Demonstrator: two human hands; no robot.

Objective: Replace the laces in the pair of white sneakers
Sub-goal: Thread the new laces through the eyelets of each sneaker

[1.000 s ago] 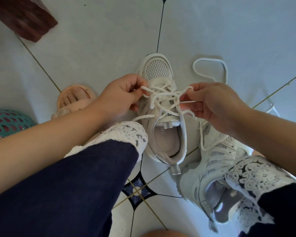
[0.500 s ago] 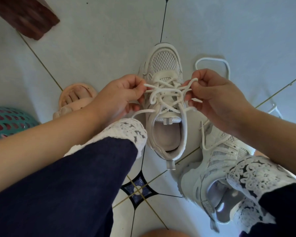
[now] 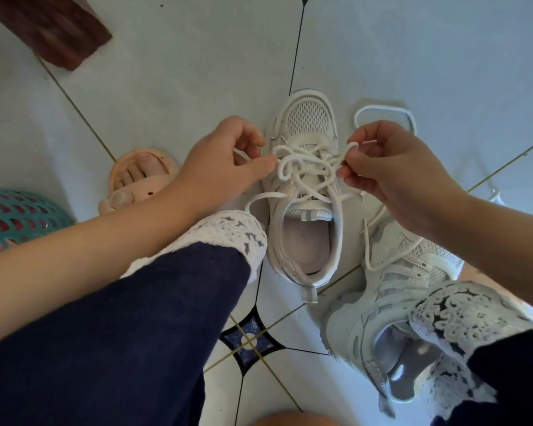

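Lace (image 3: pixel 303 163) knot crosswise on sneaker (image 3: pixel 308 118) | left grip (image 3: pixel 222 164) pinches loop, knot rightward | right grip (image 3: pixel 391 167) pinches loop, knot leftward

We look down on a glossy floor of pale grey-white tiles (image 3: pixel 173 87), with thin golden joints (image 3: pixel 74 103) and a dark blue diamond-shaped inset (image 3: pixel 248 341) at lower centre. A reddish-brown wooden furniture piece (image 3: pixel 53 26) sits upper left; a teal perforated plastic basket (image 3: pixel 16 216) sits at the left edge.
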